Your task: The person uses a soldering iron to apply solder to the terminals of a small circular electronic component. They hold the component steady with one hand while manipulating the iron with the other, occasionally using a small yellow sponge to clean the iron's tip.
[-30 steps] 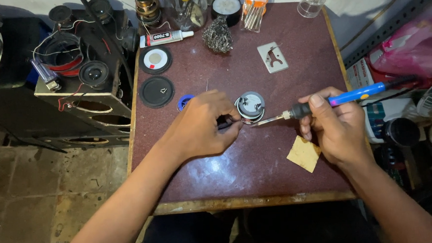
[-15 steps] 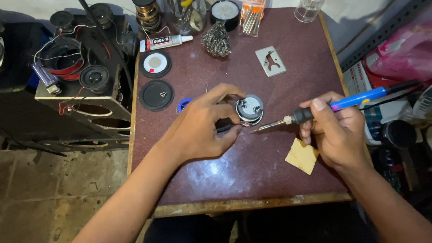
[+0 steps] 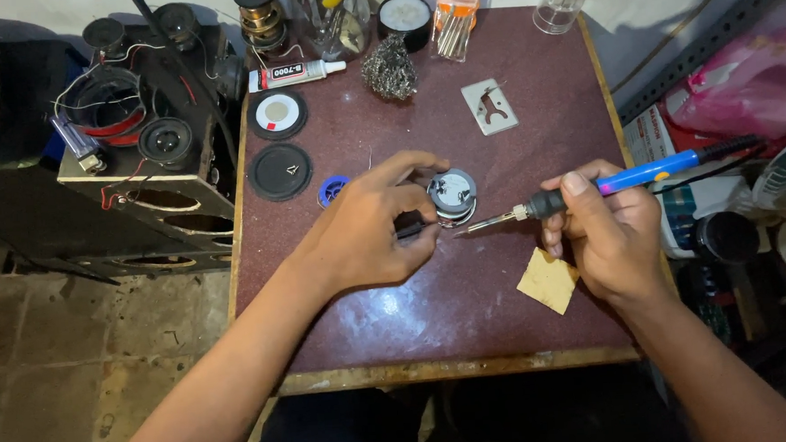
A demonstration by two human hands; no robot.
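The left hand (image 3: 368, 227) gripped a small round speaker driver (image 3: 453, 195) near the middle of the maroon table (image 3: 529, 88), pinching something dark at its edge. At its three o'clock, the right hand (image 3: 602, 232) clasped a blue-handled soldering iron (image 3: 589, 191), tip just beside the driver's lower rim. This looked like soldering a terminal; the next move probably called for a steady tip touch on the joint.

bare forearms, no sleeves; seemingly dark trousers.

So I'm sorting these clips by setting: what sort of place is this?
Probably a small electronics repair bench for speakers. The right hand holds a blue-handled soldering iron to a small round metal speaker part, with loose black speaker cones on the worn maroon table.
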